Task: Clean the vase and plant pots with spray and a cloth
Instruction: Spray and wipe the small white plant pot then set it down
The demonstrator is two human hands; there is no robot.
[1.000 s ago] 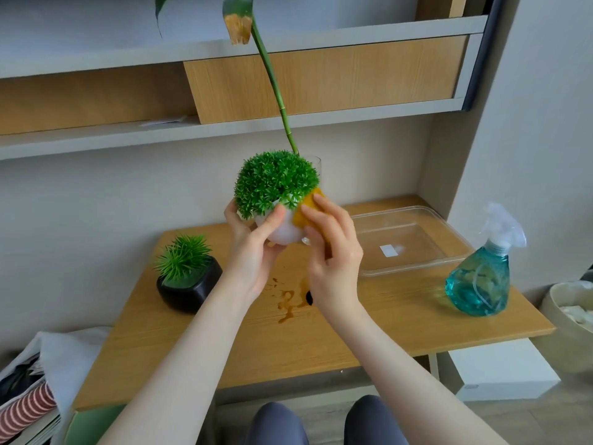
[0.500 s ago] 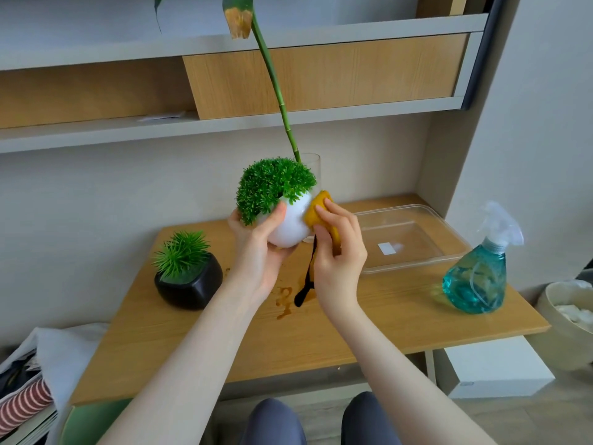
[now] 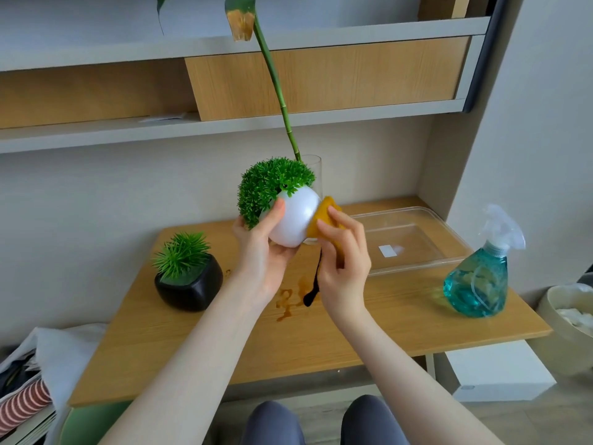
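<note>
**A:** What step is under way?

**B:** Wiping, by my reading. At the centre of the frame the left hand [image 3: 261,252] grasps a round white pot [image 3: 293,220] of green foliage, lifted off the table and tilted to the left. The right hand [image 3: 345,261] pinches a yellow cloth [image 3: 324,216] against the pot's right side, with a dark loop dangling below the cloth.

**A:** And the other things to clean?

**B:** A black pot [image 3: 189,284] sits at lower left on the wooden table [image 3: 385,316]. A glass vase [image 3: 313,175] holding a tall green stem stands just behind the white pot. The blue spray bottle [image 3: 478,281] stands far right.

**A:** Next move?

**B:** Probably turning the pot to bring unwiped surface under the cloth, keeping a firm grip since it is tilted.
</note>
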